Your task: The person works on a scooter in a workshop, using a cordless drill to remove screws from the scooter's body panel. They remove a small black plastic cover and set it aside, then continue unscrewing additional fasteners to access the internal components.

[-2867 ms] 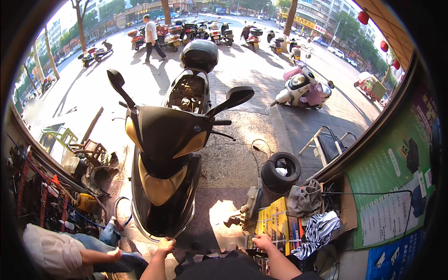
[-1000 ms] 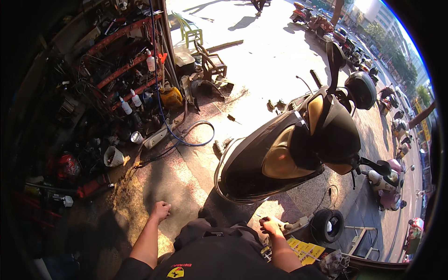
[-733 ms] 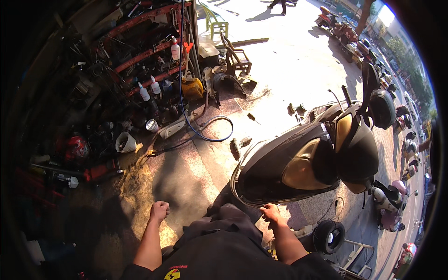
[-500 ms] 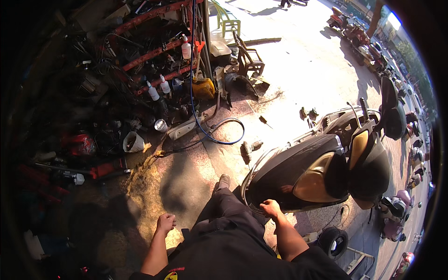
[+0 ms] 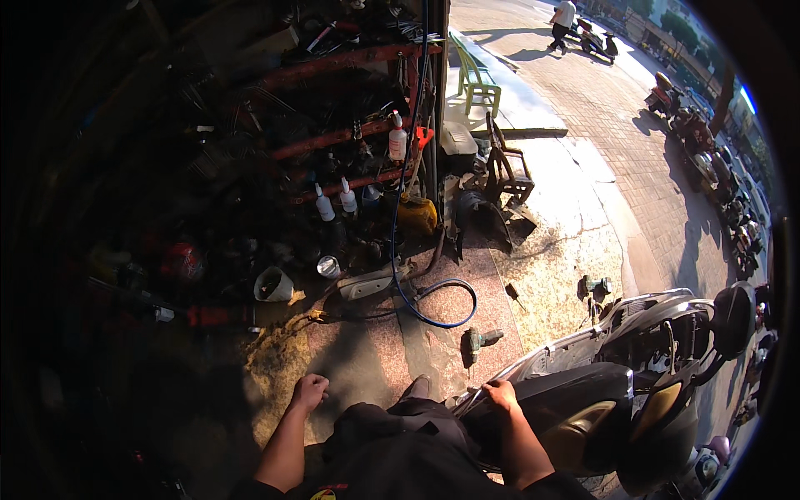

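Black scooter [image 5: 575, 393] stands beside the curled right hand [image 5: 501, 394]; any held object is unclear.

Head view, left unit of a side-by-side pair, wide fisheye, upright | station: person's head, above black-clad torso [image 5: 396, 458] | facing: down and outward | near: left hand [image 5: 310, 392], right hand [image 5: 502, 393], close below lens | left: shadowed red rack [image 5: 346, 140] | right: dark scooter [image 5: 575, 408], partly covered | far: sunlit pavement [image 5: 612, 112] | edges: curved, black-rimmed
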Motion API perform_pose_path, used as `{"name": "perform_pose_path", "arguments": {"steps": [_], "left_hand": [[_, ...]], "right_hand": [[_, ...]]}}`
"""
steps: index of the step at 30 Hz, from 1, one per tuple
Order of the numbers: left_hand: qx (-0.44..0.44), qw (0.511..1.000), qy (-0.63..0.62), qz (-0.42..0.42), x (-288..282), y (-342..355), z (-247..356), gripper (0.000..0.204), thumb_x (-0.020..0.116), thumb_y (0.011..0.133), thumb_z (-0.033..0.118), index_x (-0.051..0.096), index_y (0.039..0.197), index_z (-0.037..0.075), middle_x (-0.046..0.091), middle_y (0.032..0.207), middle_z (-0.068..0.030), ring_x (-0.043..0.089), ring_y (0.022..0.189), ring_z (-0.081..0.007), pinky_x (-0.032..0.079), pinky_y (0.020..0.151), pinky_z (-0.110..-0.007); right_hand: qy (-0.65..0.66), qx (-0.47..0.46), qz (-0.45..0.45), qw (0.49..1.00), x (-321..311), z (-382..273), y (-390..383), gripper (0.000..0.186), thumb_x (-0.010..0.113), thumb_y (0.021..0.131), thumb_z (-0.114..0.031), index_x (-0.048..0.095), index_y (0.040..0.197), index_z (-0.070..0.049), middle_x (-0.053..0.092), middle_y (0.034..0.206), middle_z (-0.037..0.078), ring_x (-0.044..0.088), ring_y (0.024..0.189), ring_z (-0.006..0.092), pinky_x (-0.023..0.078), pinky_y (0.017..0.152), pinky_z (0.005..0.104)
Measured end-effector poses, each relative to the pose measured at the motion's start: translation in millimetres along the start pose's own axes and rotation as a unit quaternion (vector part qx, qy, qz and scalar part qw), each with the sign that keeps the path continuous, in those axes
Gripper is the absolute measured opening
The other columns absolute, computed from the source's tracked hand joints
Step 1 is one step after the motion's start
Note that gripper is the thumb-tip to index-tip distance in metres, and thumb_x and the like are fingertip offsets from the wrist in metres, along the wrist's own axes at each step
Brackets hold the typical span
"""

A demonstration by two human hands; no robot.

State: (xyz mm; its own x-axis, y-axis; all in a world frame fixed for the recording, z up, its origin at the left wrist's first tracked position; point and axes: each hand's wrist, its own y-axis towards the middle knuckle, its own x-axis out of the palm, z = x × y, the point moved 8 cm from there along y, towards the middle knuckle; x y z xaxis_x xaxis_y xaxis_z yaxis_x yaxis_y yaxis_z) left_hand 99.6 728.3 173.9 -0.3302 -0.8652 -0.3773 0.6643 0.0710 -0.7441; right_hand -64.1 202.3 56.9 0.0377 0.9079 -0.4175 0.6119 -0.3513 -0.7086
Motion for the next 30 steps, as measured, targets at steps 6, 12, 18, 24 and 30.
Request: {"name": "perform_pose_path", "arguments": {"steps": [6, 12, 18, 24, 30], "left_hand": [[-0.029, 0.998, 0.046, -0.01, 5.8, 17.8, 26.9, 0.024, 0.057, 0.095, 0.023, 0.06, 0.105, 0.002, 0.065, 0.091, -0.0093, 0.063, 0.072, -0.018, 0.052, 0.062, -0.035], [-0.062, 0.997, 0.021, -0.051, 4.6, 70.3, 38.7, 0.026, 0.056, 0.095, 0.021, 0.06, 0.109, 0.0, 0.066, 0.083, -0.0118, 0.063, 0.063, -0.0188, 0.052, 0.057, -0.034], [-0.05, 0.989, 0.079, -0.114, 4.8, 157.9, 92.5, 0.021, 0.055, 0.094, 0.02, 0.06, 0.104, 0.002, 0.063, 0.078, -0.0092, 0.061, 0.059, -0.018, 0.048, 0.051, -0.035], [0.055, 0.975, 0.13, -0.17, 16.7, 229.1, 209.5, 0.018, 0.057, 0.092, 0.02, 0.059, 0.099, 0.003, 0.061, 0.076, -0.0063, 0.06, 0.058, -0.016, 0.046, 0.047, -0.03], [0.121, 0.957, 0.125, -0.231, 71.5, 245.6, 317.3, 0.01, 0.059, 0.091, 0.018, 0.061, 0.09, 0.008, 0.059, 0.07, 0.0002, 0.052, 0.051, -0.009, 0.037, 0.042, -0.023]], "right_hand": [[-0.044, -0.029, 0.028, 0.998, -33.5, -29.2, 37.0, 0.031, 0.069, 0.084, -0.028, 0.07, 0.099, 0.0, 0.07, 0.081, 0.01, 0.067, 0.071, 0.0198, 0.054, 0.064, 0.0346], [0.007, 0.066, 0.047, 0.997, -23.0, -38.1, 6.1, 0.039, 0.071, 0.08, -0.033, 0.071, 0.104, -0.002, 0.072, 0.088, 0.012, 0.068, 0.073, 0.02, 0.055, 0.061, 0.0332], [-0.014, 0.11, 0.133, 0.985, -23.2, -64.8, -28.6, 0.039, 0.069, 0.077, -0.039, 0.072, 0.096, -0.005, 0.071, 0.089, 0.017, 0.069, 0.085, 0.0285, 0.054, 0.078, 0.0365], [0.136, 0.153, 0.208, 0.957, -1.5, -43.0, -44.8, 0.038, 0.068, 0.078, -0.037, 0.072, 0.101, -0.006, 0.072, 0.09, 0.014, 0.07, 0.086, 0.0253, 0.053, 0.079, 0.0355], [0.317, 0.275, 0.21, 0.883, 46.5, -9.4, -95.1, 0.026, 0.068, 0.082, -0.024, 0.07, 0.098, -0.003, 0.065, 0.065, 0.008, 0.061, 0.051, 0.0156, 0.048, 0.049, 0.0309]]}}
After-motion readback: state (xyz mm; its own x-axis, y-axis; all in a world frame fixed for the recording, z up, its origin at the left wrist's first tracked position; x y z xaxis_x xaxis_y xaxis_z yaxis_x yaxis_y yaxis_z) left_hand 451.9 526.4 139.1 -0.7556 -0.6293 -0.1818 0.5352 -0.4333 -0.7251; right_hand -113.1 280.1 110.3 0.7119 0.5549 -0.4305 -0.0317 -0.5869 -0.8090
